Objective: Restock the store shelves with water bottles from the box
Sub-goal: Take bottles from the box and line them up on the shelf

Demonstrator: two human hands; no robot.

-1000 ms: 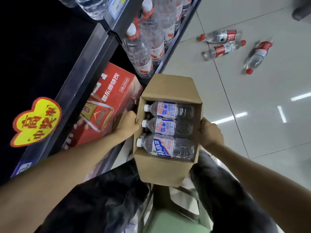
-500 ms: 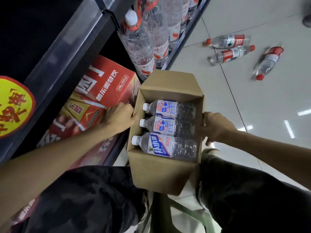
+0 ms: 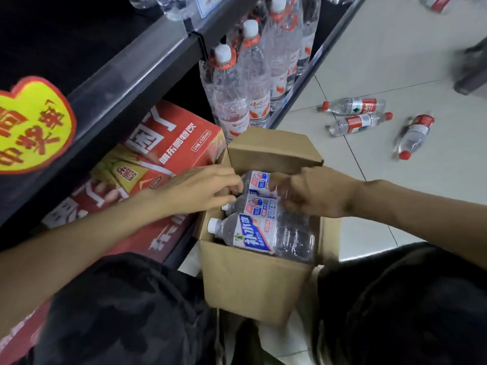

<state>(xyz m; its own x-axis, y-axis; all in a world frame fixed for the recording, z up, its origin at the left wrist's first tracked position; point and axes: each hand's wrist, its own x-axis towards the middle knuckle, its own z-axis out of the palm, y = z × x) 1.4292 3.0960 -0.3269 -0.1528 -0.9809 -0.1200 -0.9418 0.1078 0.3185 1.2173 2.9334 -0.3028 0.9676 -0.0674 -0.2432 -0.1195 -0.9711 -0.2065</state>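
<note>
An open cardboard box (image 3: 253, 285) sits between my knees, beside the shelves. Three water bottles with blue-and-white labels lie on their sides in it, caps to the left: a near one (image 3: 253, 235), a middle one (image 3: 259, 206) and a far one (image 3: 257, 179). My left hand (image 3: 205, 188) reaches in from the left, its fingers curled round the cap end of the far bottle. My right hand (image 3: 311, 191) reaches in from the right, with fingers laid over the far and middle bottles' bodies. Its grip is hidden.
The black shelf edge (image 3: 118, 83) carries a yellow heart tag (image 3: 31, 125). Below it stand a red drink carton (image 3: 168, 143) and several tall water bottles (image 3: 232, 101). Three red-labelled bottles (image 3: 358, 123) lie on the tiled floor at right. A dark object (image 3: 471, 69) is at far right.
Both hands have left the box's outer sides and moved inside onto the bottles. The view has shifted, so the box sits lower and nearer.
</note>
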